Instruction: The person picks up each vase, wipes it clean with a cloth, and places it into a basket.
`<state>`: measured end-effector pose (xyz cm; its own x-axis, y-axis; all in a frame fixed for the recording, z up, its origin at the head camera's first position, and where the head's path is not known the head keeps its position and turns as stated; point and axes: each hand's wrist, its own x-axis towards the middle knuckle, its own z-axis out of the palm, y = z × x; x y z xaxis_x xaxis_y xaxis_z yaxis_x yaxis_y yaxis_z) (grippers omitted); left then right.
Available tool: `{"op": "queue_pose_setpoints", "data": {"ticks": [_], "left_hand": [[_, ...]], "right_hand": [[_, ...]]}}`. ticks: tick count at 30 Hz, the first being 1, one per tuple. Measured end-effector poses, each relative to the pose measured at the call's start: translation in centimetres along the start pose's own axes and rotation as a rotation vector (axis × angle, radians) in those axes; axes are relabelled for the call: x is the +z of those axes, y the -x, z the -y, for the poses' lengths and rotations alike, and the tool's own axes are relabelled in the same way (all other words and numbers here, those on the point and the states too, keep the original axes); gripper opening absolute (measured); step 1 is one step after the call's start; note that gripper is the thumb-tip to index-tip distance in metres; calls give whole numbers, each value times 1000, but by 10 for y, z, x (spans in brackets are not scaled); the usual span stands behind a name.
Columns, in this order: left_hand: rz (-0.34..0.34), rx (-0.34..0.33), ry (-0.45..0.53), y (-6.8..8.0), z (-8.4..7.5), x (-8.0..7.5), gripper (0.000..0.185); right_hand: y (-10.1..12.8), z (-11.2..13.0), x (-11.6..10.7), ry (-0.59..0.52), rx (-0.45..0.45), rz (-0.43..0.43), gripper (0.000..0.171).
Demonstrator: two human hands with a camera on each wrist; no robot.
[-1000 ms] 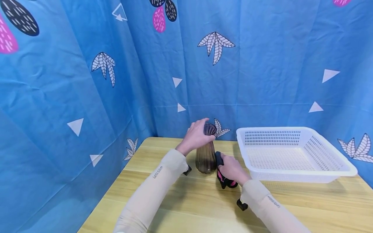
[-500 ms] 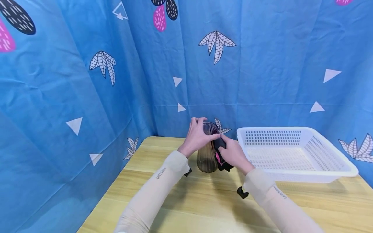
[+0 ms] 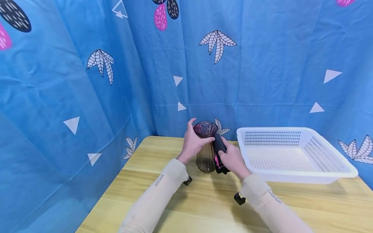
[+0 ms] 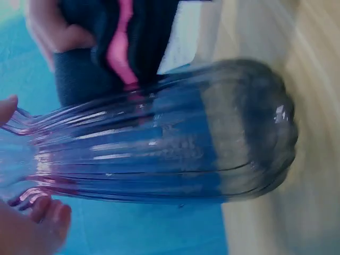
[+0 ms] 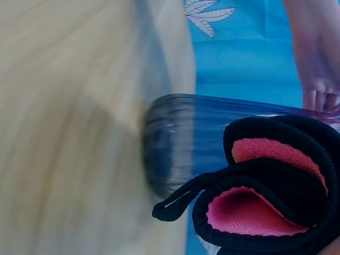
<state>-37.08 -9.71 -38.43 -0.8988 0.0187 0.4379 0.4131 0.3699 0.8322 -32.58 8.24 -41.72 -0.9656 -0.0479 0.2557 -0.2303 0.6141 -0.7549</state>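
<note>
A ribbed, tinted glass vase [image 3: 205, 158] is upright at the back middle of the wooden table, its flared mouth facing up. My left hand [image 3: 193, 144] grips it around the neck, thumb across the front and fingers on the far left side. In the left wrist view the vase [image 4: 180, 143] lies sideways across the picture. My right hand [image 3: 233, 159] holds a folded black cloth [image 3: 220, 145] with pink inner faces against the vase's right side. Seen from the right wrist, the cloth [image 5: 313, 175] is doubled over, and a black hanging loop sticks out of it.
To the right of my right hand sits a white perforated plastic basket [image 3: 291, 173] on the wooden table [image 3: 204, 207]. A blue patterned curtain [image 3: 262, 81] hangs close behind the table and along its left side.
My right hand has lifted the cloth from low beside the vase to its upper side. My left hand's fingers have moved left off the mouth, which now shows more fully.
</note>
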Motion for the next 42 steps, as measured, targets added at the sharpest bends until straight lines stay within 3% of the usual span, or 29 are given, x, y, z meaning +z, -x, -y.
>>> {"op": "queue_pose_setpoints", "data": {"ticks": [3, 6, 10, 16, 20, 24, 29, 35, 42], "left_hand": [[-14, -21, 119, 2, 7, 1, 111], [4, 1, 206, 3, 14, 2, 103], [33, 47, 245, 6, 19, 6, 96], [-34, 22, 141, 7, 20, 14, 109], [-86, 32, 37, 4, 18, 14, 101], [-76, 49, -18, 2, 16, 11, 95], [-63, 51, 2, 1, 19, 8, 98], [9, 77, 40, 3, 22, 9, 101], [40, 101, -59, 6, 20, 8, 95]], "right_hand": [[2, -8, 7, 26, 7, 5, 67], [4, -15, 13, 36, 22, 28, 67], [5, -22, 20, 68, 40, 62, 67], [4, -30, 26, 143, 49, 114, 67], [5, -30, 25, 162, 56, 138, 66], [5, -27, 20, 141, 71, 125, 65], [3, -16, 7, 117, 51, 83, 67], [-3, 6, -13, 43, -10, 60, 69], [-8, 18, -20, 72, -46, 26, 69]]}}
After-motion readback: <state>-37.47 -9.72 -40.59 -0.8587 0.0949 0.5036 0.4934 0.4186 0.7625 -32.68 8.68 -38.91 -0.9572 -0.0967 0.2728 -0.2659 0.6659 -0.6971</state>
